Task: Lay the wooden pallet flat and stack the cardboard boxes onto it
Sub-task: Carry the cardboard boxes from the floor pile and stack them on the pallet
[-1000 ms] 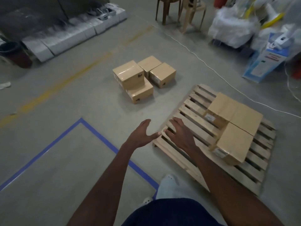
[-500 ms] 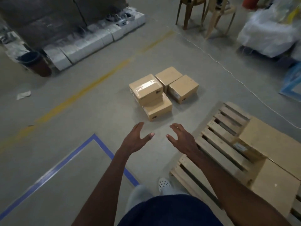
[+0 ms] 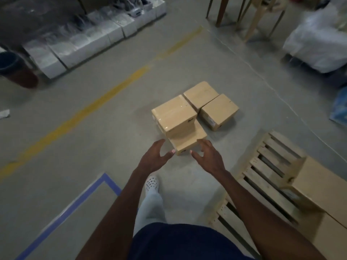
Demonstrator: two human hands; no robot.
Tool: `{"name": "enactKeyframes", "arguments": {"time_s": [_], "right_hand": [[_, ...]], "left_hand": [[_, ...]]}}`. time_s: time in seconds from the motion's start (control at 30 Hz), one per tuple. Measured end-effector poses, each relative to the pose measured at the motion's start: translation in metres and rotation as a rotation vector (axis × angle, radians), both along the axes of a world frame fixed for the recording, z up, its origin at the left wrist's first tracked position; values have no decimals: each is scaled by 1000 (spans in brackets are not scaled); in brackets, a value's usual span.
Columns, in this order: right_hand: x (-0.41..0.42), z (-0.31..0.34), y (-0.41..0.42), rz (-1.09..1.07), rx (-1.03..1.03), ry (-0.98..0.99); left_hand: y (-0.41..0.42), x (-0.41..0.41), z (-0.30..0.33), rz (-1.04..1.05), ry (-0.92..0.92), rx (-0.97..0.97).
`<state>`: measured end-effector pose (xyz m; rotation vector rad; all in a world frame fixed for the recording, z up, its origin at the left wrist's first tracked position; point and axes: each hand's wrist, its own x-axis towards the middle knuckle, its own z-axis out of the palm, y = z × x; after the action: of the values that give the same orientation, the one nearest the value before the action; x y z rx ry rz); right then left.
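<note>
The wooden pallet lies flat on the floor at the right, with cardboard boxes resting on its far right part. Several more boxes sit in a group on the floor ahead: a top box stacked on a lower box, and two others behind them. My left hand and my right hand reach out side by side, fingers spread, just short of the lower box. Neither hand holds anything.
White packed bundles line the back left beside a dark bin. Chairs and a white sack stand at the back right. A yellow line and blue tape mark the floor.
I have turned away from the pallet and stepped toward the floor boxes. Both hands left the pallet's edge and now reach close to the nearest lower box.
</note>
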<state>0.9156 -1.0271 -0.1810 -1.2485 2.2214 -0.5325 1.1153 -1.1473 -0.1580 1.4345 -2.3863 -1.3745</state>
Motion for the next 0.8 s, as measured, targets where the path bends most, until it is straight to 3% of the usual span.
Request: {"name": "enactKeyframes", "arguments": {"time_s": [0.23,0.63,0.8], "right_hand": [[-11,7,-109,-121,76,-14],[-99,-15,-235,-194,186,-1],[-121,-47,-277,-334,198,-48]], "left_hand": [[-149,-49,12,-181,-34,-5],[-290,-153,-19,-312,-103,28],[-349,-179,-54,-442,-183,60]]}}
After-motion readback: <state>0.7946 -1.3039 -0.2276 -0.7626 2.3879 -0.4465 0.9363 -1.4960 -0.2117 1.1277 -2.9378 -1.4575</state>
